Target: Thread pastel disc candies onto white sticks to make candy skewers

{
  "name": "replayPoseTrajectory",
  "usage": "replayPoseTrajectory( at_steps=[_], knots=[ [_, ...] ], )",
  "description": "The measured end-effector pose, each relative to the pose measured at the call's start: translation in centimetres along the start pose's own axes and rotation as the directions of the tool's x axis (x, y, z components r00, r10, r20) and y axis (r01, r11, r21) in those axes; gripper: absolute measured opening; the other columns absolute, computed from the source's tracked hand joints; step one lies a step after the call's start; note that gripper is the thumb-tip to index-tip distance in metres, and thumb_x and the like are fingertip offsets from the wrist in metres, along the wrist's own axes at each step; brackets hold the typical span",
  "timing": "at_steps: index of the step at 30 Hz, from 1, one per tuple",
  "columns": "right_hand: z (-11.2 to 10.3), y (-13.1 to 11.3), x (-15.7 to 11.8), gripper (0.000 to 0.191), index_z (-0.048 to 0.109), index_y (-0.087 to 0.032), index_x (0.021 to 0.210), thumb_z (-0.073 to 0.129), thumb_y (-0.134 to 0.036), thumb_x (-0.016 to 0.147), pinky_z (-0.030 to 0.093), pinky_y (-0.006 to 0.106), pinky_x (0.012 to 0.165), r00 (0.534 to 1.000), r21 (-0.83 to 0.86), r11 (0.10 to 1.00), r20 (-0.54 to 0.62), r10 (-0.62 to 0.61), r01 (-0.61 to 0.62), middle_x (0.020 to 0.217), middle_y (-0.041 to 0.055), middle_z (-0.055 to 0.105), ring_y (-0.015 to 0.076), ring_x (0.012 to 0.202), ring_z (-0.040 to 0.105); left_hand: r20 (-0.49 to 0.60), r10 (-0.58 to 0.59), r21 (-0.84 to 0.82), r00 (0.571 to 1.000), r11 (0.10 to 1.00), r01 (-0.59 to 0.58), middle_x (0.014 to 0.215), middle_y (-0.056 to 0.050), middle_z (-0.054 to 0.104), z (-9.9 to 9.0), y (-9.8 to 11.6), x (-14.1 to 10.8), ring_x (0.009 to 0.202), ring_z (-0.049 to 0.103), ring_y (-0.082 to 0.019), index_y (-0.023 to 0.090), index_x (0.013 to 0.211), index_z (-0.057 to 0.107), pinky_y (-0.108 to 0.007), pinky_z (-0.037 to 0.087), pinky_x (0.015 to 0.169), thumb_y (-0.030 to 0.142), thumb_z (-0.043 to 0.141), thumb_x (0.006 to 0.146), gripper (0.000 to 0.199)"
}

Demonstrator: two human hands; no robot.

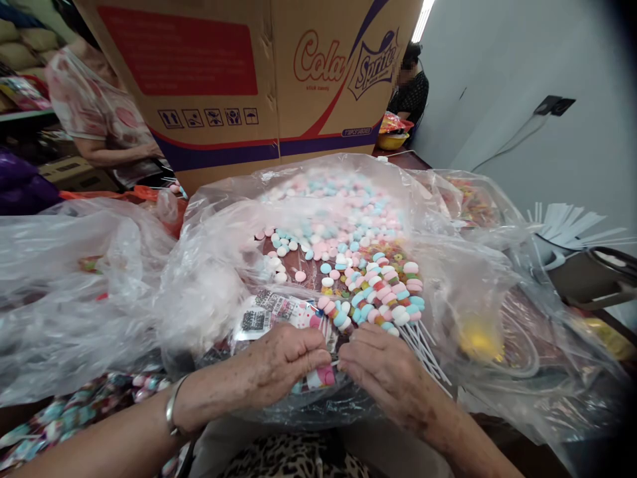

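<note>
Pinching a small printed packet [318, 372] between them, the left hand [283, 362] and right hand [388, 372] meet at the near edge of an open plastic bag [213, 265] of pastel candies [343, 232] (finished candy skewers [383, 295] lie just beyond the fingers), before a cardboard box [249, 79].

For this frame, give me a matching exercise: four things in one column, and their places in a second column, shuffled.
Things:
1. cardboard box
2. candy skewers
3. bracelet
4. loose candies

Places:
A. on the left wrist
B. standing behind the plastic bag
C. spread inside the bag, farther back
D. piled just above the right hand, white sticks pointing down and right

Pairs: 1-B, 2-D, 3-A, 4-C
</note>
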State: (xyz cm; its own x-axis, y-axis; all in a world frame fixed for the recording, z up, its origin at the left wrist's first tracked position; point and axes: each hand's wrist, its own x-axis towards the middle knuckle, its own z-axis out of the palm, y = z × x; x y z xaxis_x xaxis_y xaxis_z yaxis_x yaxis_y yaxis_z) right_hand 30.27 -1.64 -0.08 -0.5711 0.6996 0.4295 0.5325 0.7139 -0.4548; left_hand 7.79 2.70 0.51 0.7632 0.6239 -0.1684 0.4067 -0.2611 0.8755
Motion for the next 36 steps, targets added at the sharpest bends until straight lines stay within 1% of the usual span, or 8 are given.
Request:
replayPoseTrajectory(
  at_steps=[3,7,10,14,23,26,31,36],
  knots=[
    [1.3,-0.5,0.2,0.035,0.062,-0.018,0.083,0.037,-0.025,0.106,0.044,0.027,0.068,0.997,0.062,0.998,-0.068,0.023,-0.018,0.073,0.002,0.059,0.0152,0.07,0.053,-0.069,0.024,-0.001,0.997,1.0,-0.024,0.063,0.006,0.034,0.4,-0.2,-0.3,0.059,0.032,-0.011,0.02,0.066,0.038,-0.025,0.025,0.056,0.045,0.04,0.099,0.042],
    [2.9,-1.0,0.4,0.022,0.057,-0.022,0.116,0.053,-0.035,0.1,0.045,0.025,0.063,0.883,0.48,0.838,-0.233,0.407,-0.259,0.082,0.0001,0.06,0.0144,0.07,0.054,-0.204,-0.043,-0.174,0.978,0.985,0.007,0.068,0.005,0.043,0.8,0.2,-0.2,0.063,0.04,-0.012,0.02,0.072,0.047,-0.024,0.032,0.058,0.047,0.041,0.1,0.039],
    [4.2,-1.3,0.7,0.049,0.052,-0.022,0.121,0.073,-0.046,0.083,0.043,0.023,0.056,0.786,0.76,0.55,-0.085,0.612,-0.346,0.082,-0.0019,0.058,0.013,0.065,0.05,-0.321,-0.098,-0.197,0.942,0.98,0.034,0.069,0.004,0.047,1.1,0.5,0.2,0.064,0.043,-0.013,0.02,0.073,0.052,-0.024,0.034,0.06,0.045,0.044,0.099,0.037],
    [5.7,-1.6,1.0,0.021,0.062,-0.019,0.089,0.071,-0.038,0.085,0.044,0.023,0.062,0.75,0.779,0.431,0.074,0.658,-0.455,0.076,-0.0019,0.059,0.0125,0.068,0.051,-0.421,-0.081,-0.161,0.904,0.987,0.014,0.07,0.002,0.05,1.5,0.7,0.6,0.069,0.047,-0.014,0.019,0.072,0.055,-0.025,0.036,0.062,0.04,0.048,0.096,0.033],
    [6.6,-1.7,0.6,0.011,0.057,-0.022,0.084,0.066,-0.028,0.087,0.051,0.024,0.056,0.763,0.947,0.219,0.042,0.645,-0.236,0.071,-0.0046,0.063,0.0124,0.058,0.06,-0.084,-0.285,-0.851,0.955,0.519,0.08,0.061,0.001,0.06,2.4,-0.4,0.1,0.053,0.06,-0.011,0.015,0.07,0.058,-0.02,0.046,0.051,0.044,0.075,0.076,0.033],
    [6.0,-1.4,0.3,0.017,0.061,-0.023,0.102,0.064,-0.02,0.086,0.052,0.024,0.065,0.824,0.903,0.314,0.071,0.562,-0.292,0.082,-0.0026,0.068,0.0134,0.069,0.065,0.092,-0.303,-0.87,0.949,0.438,0.224,0.056,-0.006,0.066,2.6,-0.8,0.1,0.047,0.063,-0.015,0.013,0.072,0.063,-0.02,0.048,0.044,0.033,0.071,0.071,0.021],
    [4.7,-1.4,-0.5,0.017,0.069,-0.021,0.088,0.055,-0.011,0.09,0.048,0.019,0.072,0.931,0.536,0.809,-0.108,0.349,-0.241,0.081,-0.0013,0.068,0.0104,0.075,0.063,0.323,-0.265,-0.853,0.908,0.335,0.401,0.057,-0.006,0.068,2.9,-1.7,-0.2,0.035,0.057,-0.014,0.013,0.079,0.067,-0.018,0.04,0.032,0.028,0.065,0.067,0.02],
    [5.1,-2.0,-0.7,0.018,0.063,-0.02,0.08,0.051,-0.012,0.092,0.046,0.016,0.061,0.87,0.463,0.833,-0.223,0.44,-0.303,0.064,-0.0049,0.063,0.0089,0.06,0.059,0.324,-0.223,-0.82,0.92,0.42,0.39,0.058,-0.005,0.065,2.6,-1.4,-0.3,0.039,0.054,-0.009,0.01,0.077,0.07,-0.017,0.041,0.037,0.04,0.071,0.072,0.03]
  ],
)
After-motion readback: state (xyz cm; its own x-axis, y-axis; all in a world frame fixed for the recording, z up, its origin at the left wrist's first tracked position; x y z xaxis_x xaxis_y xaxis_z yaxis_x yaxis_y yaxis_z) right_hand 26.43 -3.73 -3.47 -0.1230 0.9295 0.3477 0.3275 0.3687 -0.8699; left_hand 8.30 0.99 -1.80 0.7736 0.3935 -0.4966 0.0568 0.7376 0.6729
